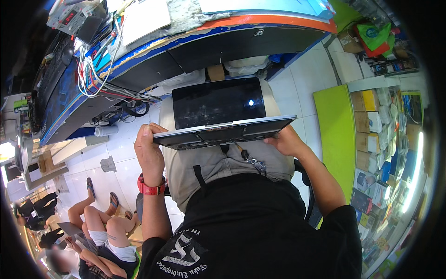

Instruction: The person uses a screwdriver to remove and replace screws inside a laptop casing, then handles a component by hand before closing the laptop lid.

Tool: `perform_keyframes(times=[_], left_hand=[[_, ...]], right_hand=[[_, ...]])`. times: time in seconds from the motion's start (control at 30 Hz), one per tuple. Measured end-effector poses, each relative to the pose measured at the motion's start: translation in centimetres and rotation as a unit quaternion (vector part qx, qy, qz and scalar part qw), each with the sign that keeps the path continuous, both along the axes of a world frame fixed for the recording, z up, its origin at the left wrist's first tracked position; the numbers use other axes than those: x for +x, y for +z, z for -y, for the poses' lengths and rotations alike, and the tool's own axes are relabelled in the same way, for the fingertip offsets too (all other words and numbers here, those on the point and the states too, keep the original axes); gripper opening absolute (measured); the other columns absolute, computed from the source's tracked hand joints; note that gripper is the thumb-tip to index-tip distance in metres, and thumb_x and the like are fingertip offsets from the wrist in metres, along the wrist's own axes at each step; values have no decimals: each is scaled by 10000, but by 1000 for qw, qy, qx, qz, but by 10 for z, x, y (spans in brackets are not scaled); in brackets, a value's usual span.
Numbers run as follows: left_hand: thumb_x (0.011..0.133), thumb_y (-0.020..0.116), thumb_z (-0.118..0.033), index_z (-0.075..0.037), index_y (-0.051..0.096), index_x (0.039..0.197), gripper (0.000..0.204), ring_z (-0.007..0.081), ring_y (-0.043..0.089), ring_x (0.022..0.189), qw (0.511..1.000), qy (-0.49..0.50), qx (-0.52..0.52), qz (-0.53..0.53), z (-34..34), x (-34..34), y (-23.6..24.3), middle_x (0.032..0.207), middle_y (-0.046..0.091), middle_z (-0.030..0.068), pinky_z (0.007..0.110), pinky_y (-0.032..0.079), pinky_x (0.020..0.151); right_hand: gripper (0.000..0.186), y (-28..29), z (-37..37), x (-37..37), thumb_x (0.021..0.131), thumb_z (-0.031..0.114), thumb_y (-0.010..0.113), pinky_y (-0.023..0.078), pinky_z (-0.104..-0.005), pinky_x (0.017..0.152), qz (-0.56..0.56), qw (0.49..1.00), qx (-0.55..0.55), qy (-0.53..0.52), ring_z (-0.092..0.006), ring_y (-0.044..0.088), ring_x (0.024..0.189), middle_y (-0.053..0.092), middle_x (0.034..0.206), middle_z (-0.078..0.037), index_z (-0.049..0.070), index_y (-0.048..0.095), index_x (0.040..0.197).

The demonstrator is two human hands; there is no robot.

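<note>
Silver metal laptop [223, 125] held over the lap, above beige shorts [218, 165]; the lid stands open, its dark screen [216, 103] unlit and smeared, one small light spot reflected on it; the base faces the camera edge-on, and along that edge dark inner parts seem to show, so the bottom cover may be off, though I cannot tell for certain.

Left hand [149, 151] clasps the left end of the base, fingers curled shut around the edge, a red watch [151, 187] on the wrist; right hand [288, 139] supports the right end from beneath, its fingers hidden under the base, so I cannot tell how they close, only that the hand bears the laptop.

The person sits on a chair, black shirt [251, 228] in the foreground; the blue-edged desk [153, 51] lies well apart ahead, carrying a tangle of cables [100, 79] and a meter with a red display; a green counter [334, 135] with stocked glass shelves runs on the right; other people sit on the floor at lower left.

Progress, as a judgement: the laptop is off the desk, powered down and in both hands; no tool is in either hand, no screw or part is seen being lifted; whatever work on the inside is meant appears still ahead.
</note>
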State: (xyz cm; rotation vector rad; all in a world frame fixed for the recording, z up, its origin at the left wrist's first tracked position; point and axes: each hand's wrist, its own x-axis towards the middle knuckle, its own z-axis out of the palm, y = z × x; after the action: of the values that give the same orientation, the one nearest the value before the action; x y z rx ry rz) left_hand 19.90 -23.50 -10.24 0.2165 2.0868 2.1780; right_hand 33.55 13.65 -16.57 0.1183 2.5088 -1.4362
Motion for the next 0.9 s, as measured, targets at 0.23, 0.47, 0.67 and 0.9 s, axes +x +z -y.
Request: perform_keyframes(times=[0.23,0.47,0.67,0.9], left_hand=[[1157,402,-331,-9,548,890,443,126,493,762,1000,-3,-27,-7,2,-5,-1,861,625,113,289,397,716],[1156,403,-322,-11,560,890,437,110,466,742,999,4,-45,-12,1,-5,0,846,623,98,284,355,681],[1161,397,-326,-14,583,889,453,78,401,709,996,12,-83,-20,-1,-8,3,837,617,61,272,316,648],[1171,408,-335,-18,600,898,460,59,385,690,995,15,-93,-15,-4,-13,5,839,613,29,258,307,626]], right_hand=[[473,2,0,-3,820,-76,802,545,-447,1010,-24,1000,-1,10,-416,699,1184,755,1229,-205,29,714,1272],[484,2,-1,-4,810,-78,811,546,-447,1013,-16,1000,-11,15,-415,698,1192,746,1253,-203,30,711,1271],[490,3,0,-4,807,-85,813,550,-444,1010,-31,999,-4,12,-408,703,1188,745,1257,-213,19,709,1274],[481,3,-2,-7,813,-89,810,557,-433,990,-16,1000,-16,13,-395,718,1159,757,1224,-221,8,710,1274]])
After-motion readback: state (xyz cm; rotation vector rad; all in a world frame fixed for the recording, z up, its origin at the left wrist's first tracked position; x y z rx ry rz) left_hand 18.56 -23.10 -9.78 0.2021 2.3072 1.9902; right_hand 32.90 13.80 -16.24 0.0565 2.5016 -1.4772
